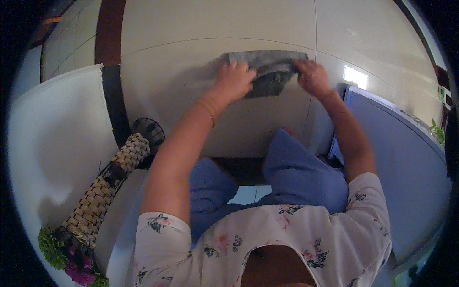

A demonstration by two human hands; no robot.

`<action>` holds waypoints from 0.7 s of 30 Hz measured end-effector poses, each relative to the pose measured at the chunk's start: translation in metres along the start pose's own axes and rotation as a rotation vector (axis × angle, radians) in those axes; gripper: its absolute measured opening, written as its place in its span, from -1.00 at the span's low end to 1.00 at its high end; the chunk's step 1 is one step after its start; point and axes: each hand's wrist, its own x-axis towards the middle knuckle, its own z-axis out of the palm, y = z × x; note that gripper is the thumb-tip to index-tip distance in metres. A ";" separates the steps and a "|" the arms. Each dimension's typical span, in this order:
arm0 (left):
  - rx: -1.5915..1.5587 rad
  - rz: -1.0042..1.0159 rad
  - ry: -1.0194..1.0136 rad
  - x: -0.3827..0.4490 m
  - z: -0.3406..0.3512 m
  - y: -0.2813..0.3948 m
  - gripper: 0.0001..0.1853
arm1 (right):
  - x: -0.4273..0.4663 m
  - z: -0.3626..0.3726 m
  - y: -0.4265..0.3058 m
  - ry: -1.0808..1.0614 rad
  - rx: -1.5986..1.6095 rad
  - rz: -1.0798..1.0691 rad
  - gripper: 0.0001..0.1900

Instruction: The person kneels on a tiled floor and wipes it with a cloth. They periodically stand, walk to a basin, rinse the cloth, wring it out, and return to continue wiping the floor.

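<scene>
A grey cloth [267, 57] lies on or just over the pale tiled floor in front of me, with a darker part hanging or folded towards me. My left hand [235, 80] grips its left side, fingers curled over the edge. At the cloth's right side, my right hand [312, 77] pinches a dark, raised fold. Both hands are slightly blurred, and the fingertips are partly hidden in the fabric.
On the left stands a woven wicker vase [95, 201] with artificial-looking flowers, beside a white wall [64, 143]. A pale bluish cabinet or appliance [394, 165] is close on my right. My knees in blue trousers [297, 165] are below the hands.
</scene>
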 end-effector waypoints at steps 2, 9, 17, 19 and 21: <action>-0.221 0.031 -0.402 -0.026 0.010 0.003 -0.67 | -0.023 0.007 -0.013 -0.087 0.075 0.052 -0.66; 0.153 0.085 0.057 -0.016 0.030 0.002 -0.54 | 0.000 0.068 -0.025 0.081 0.133 0.500 -0.42; 0.205 -0.107 -0.120 -0.038 0.128 0.079 -0.56 | 0.086 0.101 -0.057 0.124 -0.124 0.282 -0.26; 0.203 -0.161 0.012 -0.053 0.134 0.079 -0.56 | 0.109 0.107 -0.097 0.074 -0.114 0.232 -0.26; 0.136 -0.222 -0.049 -0.056 0.128 0.069 -0.55 | 0.123 0.104 -0.127 0.070 -0.110 0.182 -0.25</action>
